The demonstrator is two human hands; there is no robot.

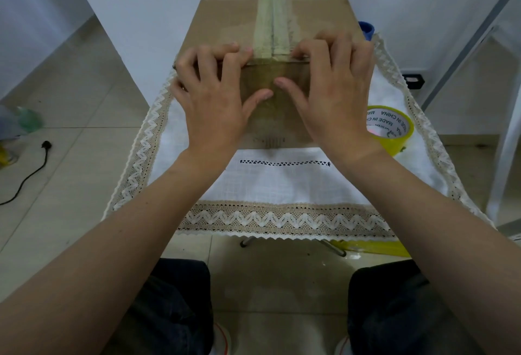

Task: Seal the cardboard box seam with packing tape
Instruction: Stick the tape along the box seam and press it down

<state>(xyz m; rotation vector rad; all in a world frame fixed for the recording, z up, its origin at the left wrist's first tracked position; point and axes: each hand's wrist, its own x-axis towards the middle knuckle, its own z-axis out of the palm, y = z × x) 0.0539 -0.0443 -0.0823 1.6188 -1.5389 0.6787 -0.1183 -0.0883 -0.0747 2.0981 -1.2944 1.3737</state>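
Note:
A long cardboard box (225,11) lies on a small table, running away from me. A strip of yellowish packing tape (271,16) covers its top centre seam and folds down over the near end face. My left hand (214,95) and my right hand (335,92) both press on the box's near edge, fingertips on the top rim either side of the tape. Both thumbs rest on the taped front face, almost touching. Neither hand holds anything. The yellow tape roll (390,129) lies on the table to the right of my right wrist.
A white cloth with lace trim (282,185) covers the table. A blue object (366,29) peeks out behind the box's right side. A black cable with a plug (33,170) lies on the tiled floor at left. A white frame (504,140) stands at right. My knees are below.

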